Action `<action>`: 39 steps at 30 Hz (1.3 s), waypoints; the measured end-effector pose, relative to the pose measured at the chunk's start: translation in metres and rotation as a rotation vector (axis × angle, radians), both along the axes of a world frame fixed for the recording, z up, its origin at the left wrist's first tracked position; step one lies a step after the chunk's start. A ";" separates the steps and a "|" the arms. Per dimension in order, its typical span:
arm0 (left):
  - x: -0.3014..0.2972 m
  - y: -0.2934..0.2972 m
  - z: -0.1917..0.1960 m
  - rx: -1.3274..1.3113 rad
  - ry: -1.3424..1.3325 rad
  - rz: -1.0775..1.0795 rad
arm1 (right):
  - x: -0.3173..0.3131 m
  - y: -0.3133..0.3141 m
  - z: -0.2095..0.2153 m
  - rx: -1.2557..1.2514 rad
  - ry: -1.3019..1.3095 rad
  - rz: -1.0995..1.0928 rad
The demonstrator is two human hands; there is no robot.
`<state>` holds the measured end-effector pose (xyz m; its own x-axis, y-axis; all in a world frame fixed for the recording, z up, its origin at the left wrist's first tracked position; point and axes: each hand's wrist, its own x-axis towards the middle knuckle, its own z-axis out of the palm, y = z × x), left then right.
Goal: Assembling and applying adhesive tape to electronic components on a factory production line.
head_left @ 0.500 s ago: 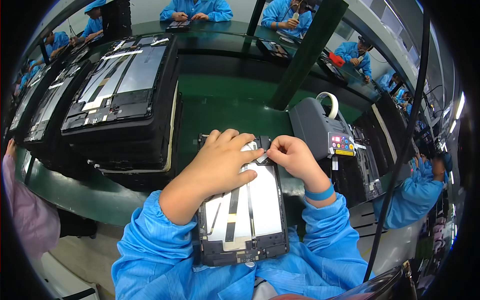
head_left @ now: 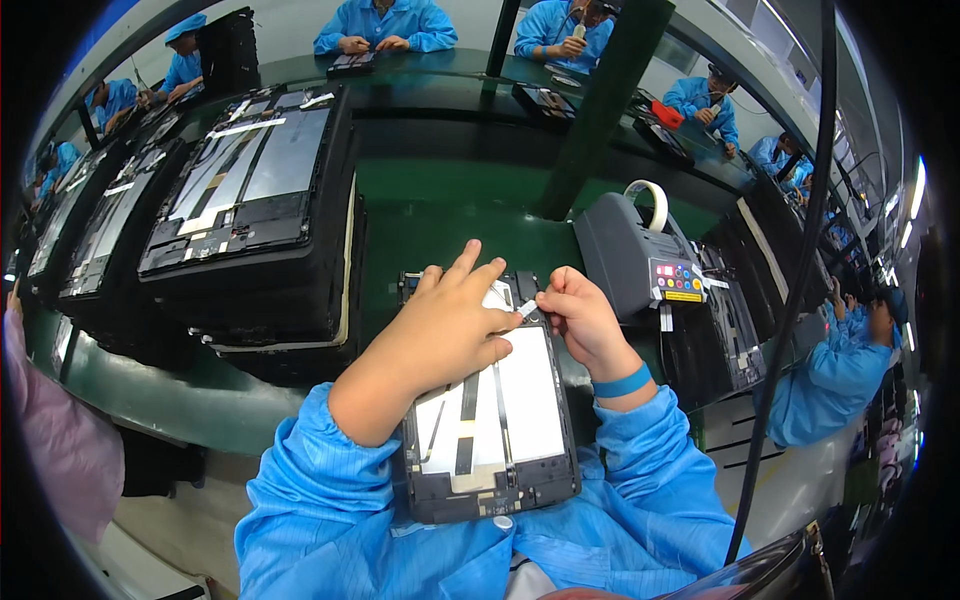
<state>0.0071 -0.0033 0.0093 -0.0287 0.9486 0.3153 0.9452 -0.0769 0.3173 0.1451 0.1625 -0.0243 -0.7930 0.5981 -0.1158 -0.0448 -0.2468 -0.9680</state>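
- The left hand (head_left: 440,330) lies flat across the upper part of an opened tablet (head_left: 495,420) on the green desk (head_left: 440,215).
- The right hand (head_left: 585,320) pinches a small white strip (head_left: 526,308) at the tablet's top edge, its fingers (head_left: 552,297) curled.
- A grey tape dispenser (head_left: 635,255) stands just right of the hands.
- Stacked black trays of tablets (head_left: 250,200) sit to the left.

Green workbench (head_left: 440,215) — dark pillar (head_left: 600,110).
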 end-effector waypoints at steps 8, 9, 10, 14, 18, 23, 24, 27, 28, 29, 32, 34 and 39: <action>0.015 -0.081 0.008 0.141 -0.319 0.067 | 0.087 -0.048 -0.027 0.427 0.016 -0.119; 0.021 -0.100 -0.003 0.103 -0.387 0.091 | 0.105 -0.058 -0.030 0.567 0.000 -0.019; 0.027 -0.117 -0.016 0.064 -0.453 0.120 | 0.116 -0.069 -0.034 0.567 0.009 -0.012; 0.063 -0.138 -0.051 0.068 -0.689 0.007 | 0.125 -0.108 -0.021 0.665 -0.085 0.271; 0.070 -0.134 -0.027 0.153 -0.617 -0.042 | 0.116 -0.117 0.001 0.273 0.147 0.212; 0.041 -0.136 0.069 0.341 -0.337 -0.105 | 0.081 -0.132 0.074 0.357 0.352 0.116; 0.024 -0.132 0.085 0.367 -0.333 -0.104 | 0.064 -0.129 0.086 0.386 0.392 0.113; -0.023 -0.123 0.118 0.573 -0.738 -0.086 | -0.005 -0.112 0.116 0.471 0.550 0.216; -0.042 -0.133 0.129 0.605 -0.786 0.001 | -0.033 -0.113 0.123 0.447 0.591 0.274; -0.068 -0.141 0.134 0.641 -0.717 0.027 | -0.061 -0.115 0.132 0.490 0.548 0.268; -0.131 -0.145 0.128 0.607 -0.766 0.099 | -0.135 -0.119 0.129 0.568 0.438 0.159; -0.174 -0.149 0.103 0.604 -0.892 0.117 | -0.162 -0.119 0.117 0.602 0.403 0.266; -0.181 -0.165 0.062 0.877 -0.763 0.317 | -0.170 -0.108 0.091 0.472 0.335 0.357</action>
<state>-0.1738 -0.1685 0.0718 -0.6817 0.3367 0.6495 0.5527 -0.3446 0.7588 -0.0251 0.0545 0.0666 -0.8989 0.2193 0.3793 -0.3548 0.1433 -0.9239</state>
